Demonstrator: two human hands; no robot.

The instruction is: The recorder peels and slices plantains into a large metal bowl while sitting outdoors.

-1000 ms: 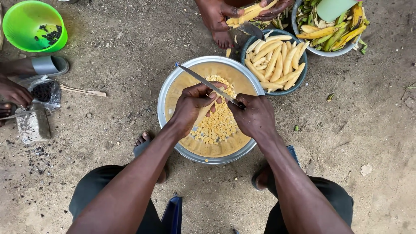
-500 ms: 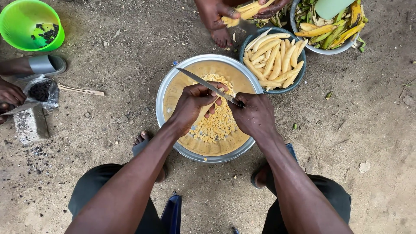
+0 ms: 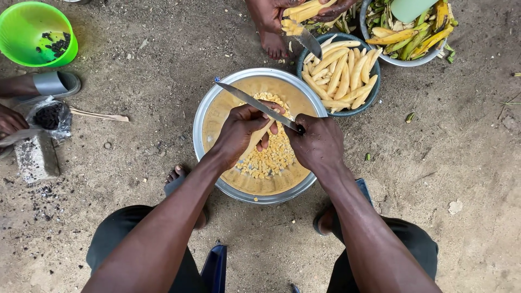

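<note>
Gripping knife (image 3: 255, 103) in right hand (image 3: 317, 144); left hand (image 3: 239, 133) closed around peeled plantain (image 3: 258, 137) over metal basin (image 3: 202, 116) of yellow pieces (image 3: 269, 157)

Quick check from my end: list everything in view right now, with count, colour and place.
metal basin: one, silver, centre
plantain pieces: many, yellow, inside the basin
knife: one, steel blade, across the basin
peeled plantain: one, pale yellow, in the left hand
blue bowl: one, holds peeled plantains, upper centre
peel bowl: one, grey, top right
green bowl: one, top left
stone block: one, grey, left
another person's hands: two, top
left hand: holds the plantain
right hand: grips the knife
</note>
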